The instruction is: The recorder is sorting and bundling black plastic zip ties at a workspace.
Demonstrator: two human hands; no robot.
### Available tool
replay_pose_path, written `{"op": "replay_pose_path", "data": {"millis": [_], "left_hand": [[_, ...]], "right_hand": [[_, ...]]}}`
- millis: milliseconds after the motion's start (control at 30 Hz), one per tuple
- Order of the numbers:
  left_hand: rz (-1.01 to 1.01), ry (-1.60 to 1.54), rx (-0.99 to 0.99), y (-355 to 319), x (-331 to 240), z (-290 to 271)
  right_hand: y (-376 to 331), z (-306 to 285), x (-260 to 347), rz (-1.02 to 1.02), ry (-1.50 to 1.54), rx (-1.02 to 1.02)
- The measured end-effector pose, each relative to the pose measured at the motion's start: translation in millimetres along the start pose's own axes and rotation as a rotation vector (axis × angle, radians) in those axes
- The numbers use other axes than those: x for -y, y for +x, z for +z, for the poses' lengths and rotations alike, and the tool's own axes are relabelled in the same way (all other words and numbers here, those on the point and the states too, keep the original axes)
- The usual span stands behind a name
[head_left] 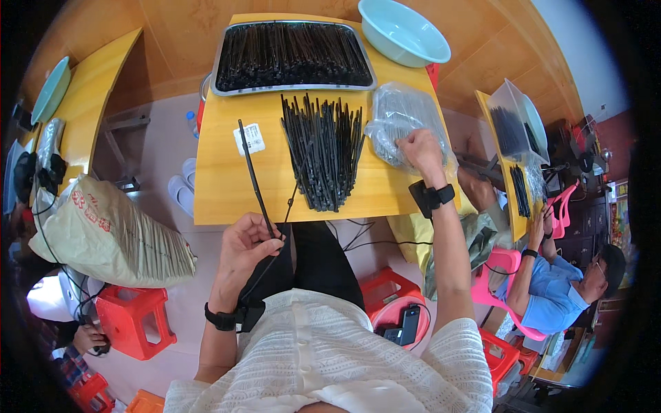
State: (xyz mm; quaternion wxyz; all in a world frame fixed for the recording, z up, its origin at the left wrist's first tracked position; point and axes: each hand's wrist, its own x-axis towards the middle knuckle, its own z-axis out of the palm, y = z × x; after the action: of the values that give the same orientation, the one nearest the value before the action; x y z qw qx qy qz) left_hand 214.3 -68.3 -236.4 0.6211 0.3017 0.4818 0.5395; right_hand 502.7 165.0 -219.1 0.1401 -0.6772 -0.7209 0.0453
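Holding the black rod (252,165) is done by my left hand (252,242), at the lower centre of the frame, its thumb and fingers pinched together on the rod's lower part. The rod's long axis runs from this grip up and slightly left; its free end crosses the picture beside the white label (255,140) on the tabletop (224,196). A thinner dark strand (291,200) rises from the same hand, leaning up and right.

My right hand (421,150) is at the right of centre, fingers bent down against the clear plastic bag (405,102). I cannot tell whether these fingers are closed on anything inside it.

Governing relation, in my judgement: the bag lies up and to the right of the held rod, with the loose pile of black rods (321,155) between them. My right hand is touching the bag; my left is well apart from it. The pile's rods lie roughly lengthwise up the frame, upper ends fanned out, below the metal tray (296,88) at upper centre.
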Motion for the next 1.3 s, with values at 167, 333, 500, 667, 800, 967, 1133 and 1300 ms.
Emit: {"op": "replay_pose_path", "data": {"millis": [167, 333, 500, 667, 800, 967, 1133, 1300], "left_hand": [[0.015, 0.006, 0.011, -1, 0, 0], [0.001, -0.031, 0.012, -5, 3, -4], [0.003, -0.042, 0.024, -5, 4, 0], [0.002, -0.053, 0.036, -4, 7, -1], [-0.006, -0.036, 0.022, -4, 8, -2], [0.005, -0.024, 0.015, -1, 8, 5], [0.014, -0.024, 0.018, -2, 10, 3], [0.010, -0.028, 0.003, -4, 7, 3]], "right_hand": [[8, -4, -9, 0.196, 0.504, 0.340], [8, -22, -16, 0.260, 0.616, 0.248], [8, -24, -24, 0.316, 0.735, 0.244], [-19, -28, -26, 0.327, 0.879, 0.164], [-50, -31, -32, 0.254, 0.984, 0.166], [-67, -41, -38, 0.166, 0.826, 0.381], [-71, -52, -38, 0.280, 0.733, 0.466], [-88, -44, -48, 0.380, 0.776, 0.433]]}}
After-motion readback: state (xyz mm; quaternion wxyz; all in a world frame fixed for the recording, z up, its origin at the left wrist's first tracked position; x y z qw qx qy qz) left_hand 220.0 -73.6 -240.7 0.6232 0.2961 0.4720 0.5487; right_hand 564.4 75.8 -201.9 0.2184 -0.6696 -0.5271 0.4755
